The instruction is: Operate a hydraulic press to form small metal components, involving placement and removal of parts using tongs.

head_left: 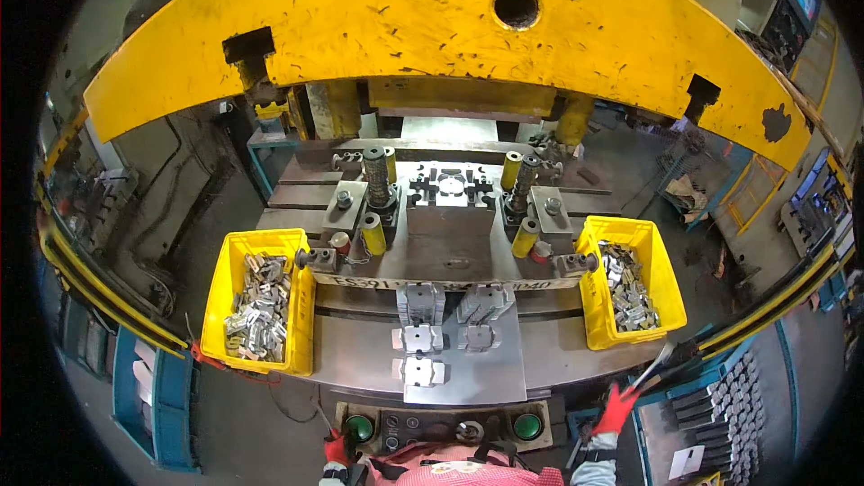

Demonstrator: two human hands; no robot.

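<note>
In the head view, the right hand (616, 409), in a red glove, was closed around a slender metal tool (650, 369), whose pale shaft slanted up and away to the right, ending near the front of the right yellow bin (668, 292). The left hand (337, 447), also red-gloved, was low beside the left green button (358, 428) of the control panel (441, 423); a thin rod (322, 416) rose next to its fingers, and whether they gripped it or stood apart could not be told. The right green button (527, 427) sat at the panel's other end, nearer the right hand. Beyond the panel, a smooth metal sheet (490, 380) lay on the press bed (355, 346), carrying notched metal plates (419, 371): two piles close to the lower die (450, 238), two paler pieces one before the other in front of the left pile, and a darker one in front of the right pile. The die stood between dark guide posts (376, 175) and short yellow cylinders (525, 238), under a scuffed yellow press beam (396, 27). The left yellow bin (304, 328) and the right one flanked the bed, both heaped with small metal pieces (261, 306). At lower right, a blue-framed desk (657, 436) bore rows of grey metal parts (740, 409).
</note>
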